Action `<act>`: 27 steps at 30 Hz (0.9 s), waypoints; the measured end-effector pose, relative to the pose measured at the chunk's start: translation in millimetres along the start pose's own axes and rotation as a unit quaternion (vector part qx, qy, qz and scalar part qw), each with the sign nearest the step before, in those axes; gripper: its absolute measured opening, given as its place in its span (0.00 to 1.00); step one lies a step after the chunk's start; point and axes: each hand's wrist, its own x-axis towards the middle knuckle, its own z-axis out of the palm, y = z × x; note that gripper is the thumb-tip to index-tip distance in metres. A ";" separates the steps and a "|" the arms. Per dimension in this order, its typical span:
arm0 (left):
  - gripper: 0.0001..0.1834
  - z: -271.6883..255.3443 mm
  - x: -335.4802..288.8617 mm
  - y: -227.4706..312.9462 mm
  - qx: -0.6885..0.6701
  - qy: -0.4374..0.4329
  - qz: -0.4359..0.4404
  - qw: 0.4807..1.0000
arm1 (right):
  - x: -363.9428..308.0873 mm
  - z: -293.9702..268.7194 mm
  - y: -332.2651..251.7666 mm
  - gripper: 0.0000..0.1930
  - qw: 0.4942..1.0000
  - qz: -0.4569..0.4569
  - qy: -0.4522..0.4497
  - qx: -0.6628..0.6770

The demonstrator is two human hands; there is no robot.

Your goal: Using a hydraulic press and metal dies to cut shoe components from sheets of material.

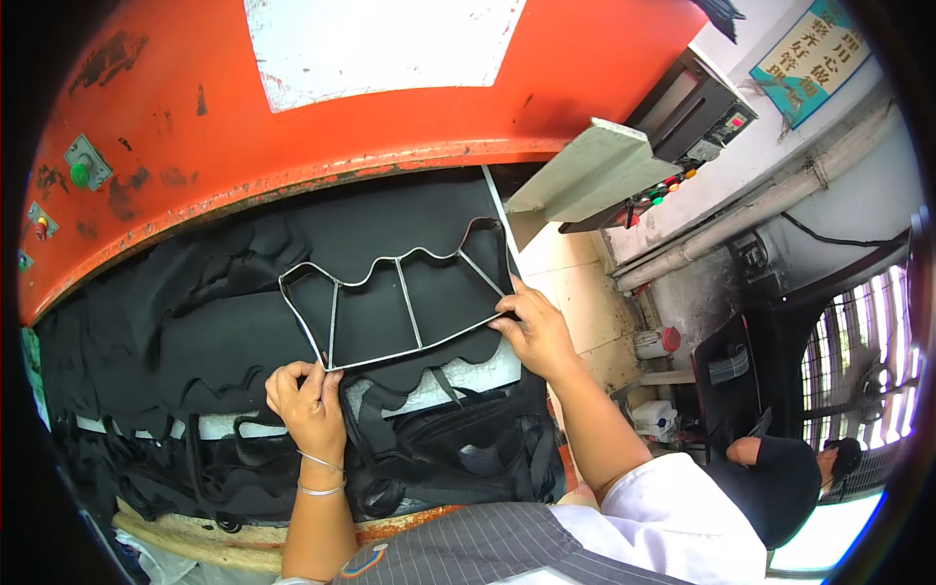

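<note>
A metal cutting die (409, 304), a curved steel outline with three cross bars, lies on black sheet material (205, 322). My left hand (310, 398) pinches its near left corner between thumb and fingers. At its right end my right hand (534, 327) grips the near right corner, thumb on one side and fingers on the other. Wavy cut edges of the black sheet run just below the die, and a strip of white board (502, 366) shows there.
An orange machine body (390, 127) spans the far side, with a green button (80, 175) at left. A control box (673, 146) juts out at right. Black scraps (448, 453) heap along the near edge. Another person (770, 487) is at the far right.
</note>
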 end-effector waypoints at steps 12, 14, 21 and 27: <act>0.11 -3.2 -11.1 6.1 -0.067 0.044 0.016 0.997 | -36.1 1.4 45.6 0.20 0.992 0.040 0.068 0.097; 0.12 -2.8 -18.5 3.3 -0.073 0.067 0.017 0.995 | -39.0 0.6 42.6 0.19 0.991 0.035 0.069 0.109; 0.13 -6.1 -19.5 0.2 -0.090 0.035 0.000 0.995 | -42.4 1.0 53.0 0.19 0.981 0.039 0.048 0.186; 0.19 -11.2 -18.8 -6.8 -0.152 0.013 -0.038 0.987 | -39.0 2.1 40.1 0.30 0.978 0.051 0.044 0.199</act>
